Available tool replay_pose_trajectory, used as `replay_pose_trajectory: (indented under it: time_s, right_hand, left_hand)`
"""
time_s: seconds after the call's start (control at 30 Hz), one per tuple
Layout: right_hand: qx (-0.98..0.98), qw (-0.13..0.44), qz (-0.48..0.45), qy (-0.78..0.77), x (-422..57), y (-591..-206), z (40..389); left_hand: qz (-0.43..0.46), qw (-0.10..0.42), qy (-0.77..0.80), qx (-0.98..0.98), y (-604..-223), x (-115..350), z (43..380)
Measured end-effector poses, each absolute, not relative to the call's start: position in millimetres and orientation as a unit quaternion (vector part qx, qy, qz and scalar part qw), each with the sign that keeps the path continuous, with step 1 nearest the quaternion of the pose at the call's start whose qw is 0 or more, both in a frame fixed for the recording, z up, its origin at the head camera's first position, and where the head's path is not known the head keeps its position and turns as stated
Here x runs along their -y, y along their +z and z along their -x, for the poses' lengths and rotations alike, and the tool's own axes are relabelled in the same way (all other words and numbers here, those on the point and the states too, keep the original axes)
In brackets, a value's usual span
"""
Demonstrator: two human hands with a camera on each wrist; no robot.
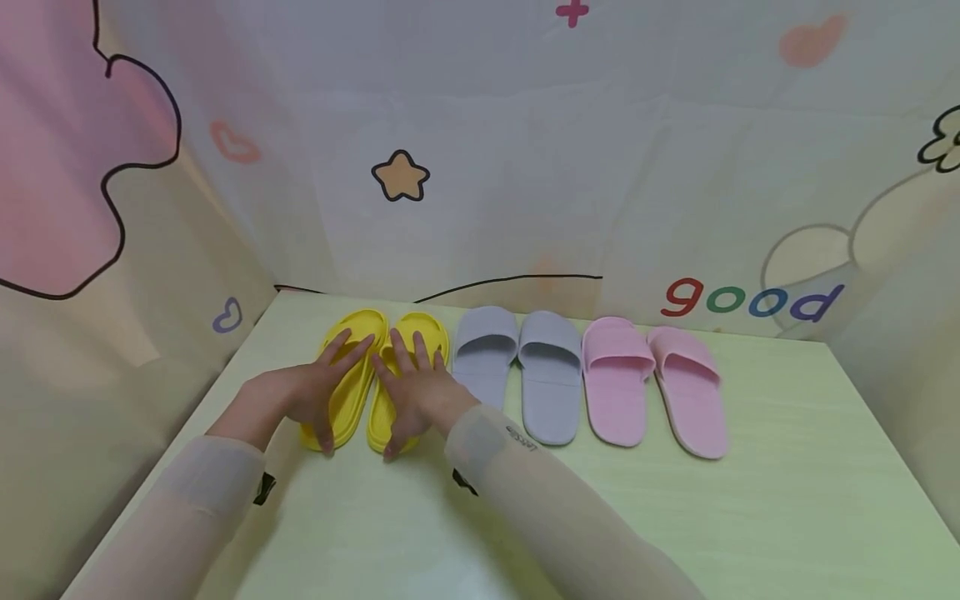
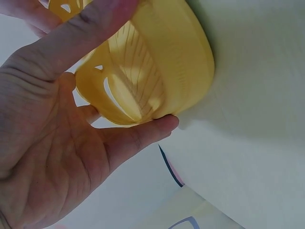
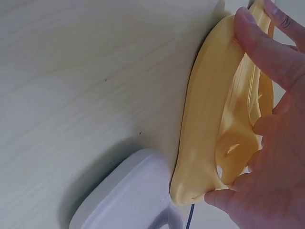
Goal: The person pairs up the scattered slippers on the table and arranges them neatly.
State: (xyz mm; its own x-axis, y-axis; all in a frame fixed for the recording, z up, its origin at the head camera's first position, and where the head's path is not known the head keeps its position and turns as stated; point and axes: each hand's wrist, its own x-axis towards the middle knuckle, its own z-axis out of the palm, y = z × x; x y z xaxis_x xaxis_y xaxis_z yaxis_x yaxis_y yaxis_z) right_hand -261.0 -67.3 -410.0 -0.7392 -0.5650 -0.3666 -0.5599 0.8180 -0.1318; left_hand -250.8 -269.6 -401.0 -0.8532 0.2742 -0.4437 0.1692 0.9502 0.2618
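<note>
Two yellow slippers with cut-out holes stand side by side at the left end of a row. Over the left yellow slipper (image 1: 356, 400) spreads my left hand (image 1: 309, 392), fingers toward its upper and thumb near the heel. In the left wrist view, thumb and little finger touch the edges of the yellow slipper (image 2: 183, 57). My right hand (image 1: 420, 396) lies across the right yellow slipper (image 1: 380, 414), fingers fanned out. The right wrist view shows its thumb on the heel rim and its little finger at the side of the yellow slipper (image 3: 202, 114).
Right of the yellow pair stand two grey-lilac slippers (image 1: 551, 404), partly behind my right wrist, then two pink slippers (image 1: 615, 408). All rest on a pale table (image 1: 810, 500) against a printed cloth backdrop (image 1: 510, 183), with cloth at both sides.
</note>
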Motion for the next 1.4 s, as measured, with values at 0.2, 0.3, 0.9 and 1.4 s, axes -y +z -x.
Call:
replay_pose_trajectory:
  time_s: [0.2,0.3,0.9,1.4]
  right_hand:
    - [-0.936,0.193,0.295,-0.006,67.7,-411.2,266.8]
    - [-0.937,0.190,0.293,-0.005,67.1,-412.0,269.9]
    - [-0.937,0.196,0.288,-0.030,58.7,-416.5,282.7]
    - [-0.941,0.163,0.295,-0.034,53.0,-408.2,285.4]
  left_hand:
    - [-0.119,0.243,0.106,-0.957,-401.9,268.3,255.5]
    - [-0.119,0.242,0.105,-0.957,-402.2,267.1,258.7]
    - [-0.126,0.236,0.099,-0.959,-407.7,263.8,277.6]
    - [-0.096,0.192,0.054,-0.975,-383.0,237.4,266.6]
